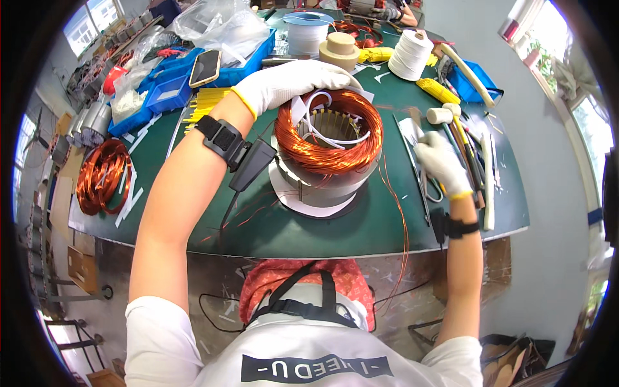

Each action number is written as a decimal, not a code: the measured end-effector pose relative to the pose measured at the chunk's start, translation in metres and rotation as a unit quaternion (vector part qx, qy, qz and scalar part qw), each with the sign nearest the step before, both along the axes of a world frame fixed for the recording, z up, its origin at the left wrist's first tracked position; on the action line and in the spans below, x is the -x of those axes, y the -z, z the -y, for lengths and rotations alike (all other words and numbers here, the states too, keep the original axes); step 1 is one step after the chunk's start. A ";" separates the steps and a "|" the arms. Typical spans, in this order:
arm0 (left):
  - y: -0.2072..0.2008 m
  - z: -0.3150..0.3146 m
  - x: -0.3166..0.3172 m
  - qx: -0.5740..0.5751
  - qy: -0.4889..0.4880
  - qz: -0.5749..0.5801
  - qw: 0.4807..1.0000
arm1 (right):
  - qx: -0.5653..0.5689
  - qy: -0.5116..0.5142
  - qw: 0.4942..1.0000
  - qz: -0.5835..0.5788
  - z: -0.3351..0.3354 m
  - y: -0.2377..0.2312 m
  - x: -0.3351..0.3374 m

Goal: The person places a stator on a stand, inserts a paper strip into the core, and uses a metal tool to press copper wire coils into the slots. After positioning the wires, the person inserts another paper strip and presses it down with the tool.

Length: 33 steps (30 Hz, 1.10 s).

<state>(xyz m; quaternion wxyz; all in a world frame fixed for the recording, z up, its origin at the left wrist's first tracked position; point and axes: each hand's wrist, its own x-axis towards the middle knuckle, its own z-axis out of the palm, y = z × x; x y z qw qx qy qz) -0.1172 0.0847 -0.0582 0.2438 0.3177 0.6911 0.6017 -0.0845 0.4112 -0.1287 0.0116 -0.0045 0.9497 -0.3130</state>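
A motor stator (322,187) stands upright on the green table in front of me, a thick ring of copper winding (332,161) bulging around its top. A white sleeve tube (338,141) loops inside the opening. My left hand (293,84), in a white glove, lies over the winding's far left side with fingers stretched out, its fingertips partly hidden. To the right, my gloved right hand (442,164) is over the hand tools, beside a long thin metal strip (416,174). Motion blurs its fingers, so whether it holds anything is unclear. Loose copper wires (404,226) hang over the front edge.
Copper wire coils (103,177) lie at the left. Blue bins (171,93) and a phone (205,68) stand behind them. Spools and a white thread cone (411,55) line the back. A mallet (440,115) lies right. Another person's arm (407,15) shows at the far end.
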 end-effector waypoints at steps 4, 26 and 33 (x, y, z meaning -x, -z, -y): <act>0.010 0.009 0.006 0.016 -0.022 -0.017 1.000 | 0.259 0.045 0.946 -0.188 -0.036 -0.050 -0.022; 0.017 0.003 0.017 0.091 -0.117 -0.034 0.988 | 0.593 -0.303 0.736 -0.117 0.078 -0.046 0.032; 0.026 0.006 0.026 0.117 -0.102 -0.088 0.984 | 0.626 -0.232 0.737 -0.103 0.088 -0.015 0.028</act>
